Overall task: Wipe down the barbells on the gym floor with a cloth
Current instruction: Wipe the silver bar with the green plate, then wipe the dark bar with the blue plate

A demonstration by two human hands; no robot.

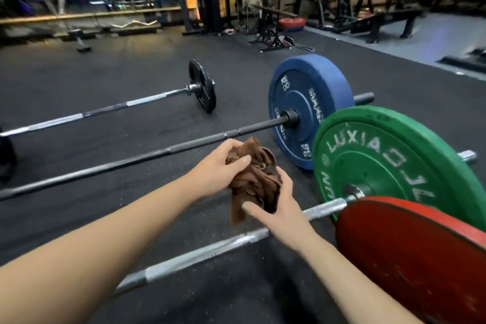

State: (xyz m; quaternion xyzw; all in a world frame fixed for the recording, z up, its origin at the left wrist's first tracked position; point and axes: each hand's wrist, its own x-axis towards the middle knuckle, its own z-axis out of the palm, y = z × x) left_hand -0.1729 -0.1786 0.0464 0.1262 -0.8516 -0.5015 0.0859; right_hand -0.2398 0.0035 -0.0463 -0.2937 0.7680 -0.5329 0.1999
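Head view: both hands grip a bunched brown cloth (252, 181) in the air over the rubber floor (105, 218). The left hand (221, 168) has its fingers curled over the top of the cloth, and the right hand (278, 210) has thumb and fingers curled round its lower part. The cloth is just above the chrome barbell (200, 255) with the green plate (394, 166). The red plate (410, 258) is possibly on another bar. Beyond lie 2 more: the black barbell (131, 163) and the far barbell (105, 110).

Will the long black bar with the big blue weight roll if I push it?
Probably: the long black bar rides on a round blue weight plate standing on edge on the flat floor. That plate looks thick, so likely heavy and slow to start.
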